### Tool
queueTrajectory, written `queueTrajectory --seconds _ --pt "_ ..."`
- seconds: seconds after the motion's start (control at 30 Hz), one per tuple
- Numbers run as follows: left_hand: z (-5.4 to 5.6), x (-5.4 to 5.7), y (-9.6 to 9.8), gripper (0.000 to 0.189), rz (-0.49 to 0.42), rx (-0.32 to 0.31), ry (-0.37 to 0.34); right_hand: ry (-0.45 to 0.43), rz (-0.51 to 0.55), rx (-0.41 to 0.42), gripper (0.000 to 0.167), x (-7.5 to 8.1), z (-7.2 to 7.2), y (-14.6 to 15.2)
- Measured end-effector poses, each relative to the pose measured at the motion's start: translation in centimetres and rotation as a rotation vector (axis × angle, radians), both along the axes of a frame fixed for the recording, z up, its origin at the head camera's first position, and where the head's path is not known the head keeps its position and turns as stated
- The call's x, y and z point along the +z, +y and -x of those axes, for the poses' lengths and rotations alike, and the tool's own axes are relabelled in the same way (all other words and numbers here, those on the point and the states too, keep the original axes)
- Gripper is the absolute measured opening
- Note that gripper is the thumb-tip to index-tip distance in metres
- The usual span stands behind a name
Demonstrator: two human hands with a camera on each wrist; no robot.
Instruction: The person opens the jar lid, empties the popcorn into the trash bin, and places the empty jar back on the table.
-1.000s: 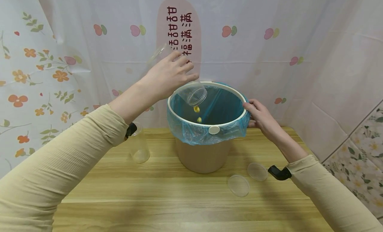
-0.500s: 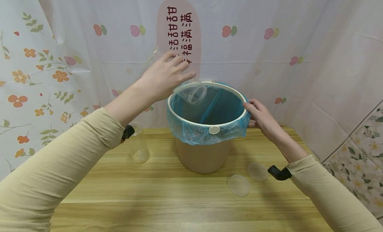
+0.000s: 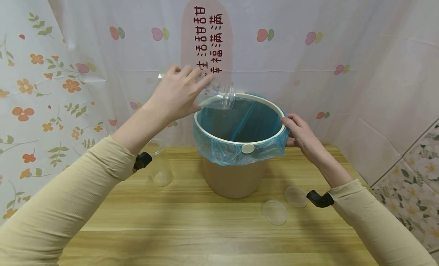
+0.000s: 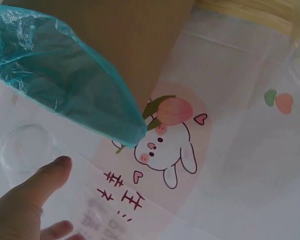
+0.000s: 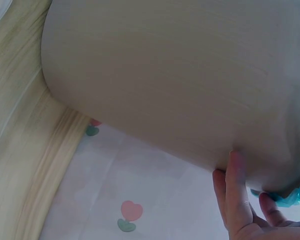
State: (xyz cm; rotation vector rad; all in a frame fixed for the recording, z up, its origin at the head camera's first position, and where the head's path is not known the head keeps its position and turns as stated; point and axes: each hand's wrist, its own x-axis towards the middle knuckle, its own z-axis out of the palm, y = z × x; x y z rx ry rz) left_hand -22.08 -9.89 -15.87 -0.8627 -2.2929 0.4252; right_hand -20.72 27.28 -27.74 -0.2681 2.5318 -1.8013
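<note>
My left hand point(image 3: 178, 92) grips a clear plastic jar point(image 3: 221, 97) above the left side of a trash can point(image 3: 234, 184). The jar lies almost level, its mouth pointing right over the can's opening; nothing shows inside it. A blue trash bag point(image 3: 223, 151) lines the can and folds down over its outside, under a white rim ring point(image 3: 219, 138). My right hand point(image 3: 302, 134) holds the can's right rim, thumb on top and fingers underneath. In the right wrist view, fingertips point(image 5: 235, 165) touch the can's outer wall point(image 5: 155, 75).
A second clear jar point(image 3: 161, 170) stands upright on the wooden table point(image 3: 171, 228), left of the can. Two clear round lids, a nearer lid point(image 3: 274, 212) and a farther lid point(image 3: 296, 196), lie at the can's front right. A printed curtain point(image 3: 281, 68) hangs behind.
Yellow pieces fell from the jar into the can a second ago; none fall now. My left hand has moved slightly left and levelled the jar. My right hand keeps its hold.
</note>
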Motion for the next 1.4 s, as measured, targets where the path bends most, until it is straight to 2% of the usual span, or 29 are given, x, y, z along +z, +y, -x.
queueTrajectory --seconds 0.07,0.23,0.4,0.57,0.67,1.0,1.4 --pt "-0.1 -0.3 -0.2 0.083 -0.083 0.002 -0.017 0.004 -0.003 -0.001 0.055 -0.1 0.0 0.0" --pt "-0.4 -0.8 -0.8 0.087 -0.315 0.009 -0.114 0.014 0.0 0.001 0.053 -0.2 0.0 0.1" --pt "-0.7 -1.4 -1.5 0.09 -0.466 0.01 -0.147 0.014 0.017 0.006 0.048 -0.3 0.0 0.0" --pt "-0.9 -2.1 -1.7 0.09 -0.573 -0.005 -0.15 0.007 0.023 0.0 0.046 -0.2 0.1 0.1" --pt "-1.0 -2.5 -1.8 0.089 -0.624 0.007 -0.179 0.005 0.023 -0.004 0.046 -0.2 0.1 0.1" --pt "-1.3 -4.1 -1.8 0.09 -0.804 -0.007 -0.25 0.001 0.036 -0.011 0.045 -0.3 0.1 -0.1" --pt "-2.2 -7.5 -2.2 0.092 -1.032 0.012 -0.289 0.001 0.033 -0.032 0.043 -0.3 0.1 -0.2"
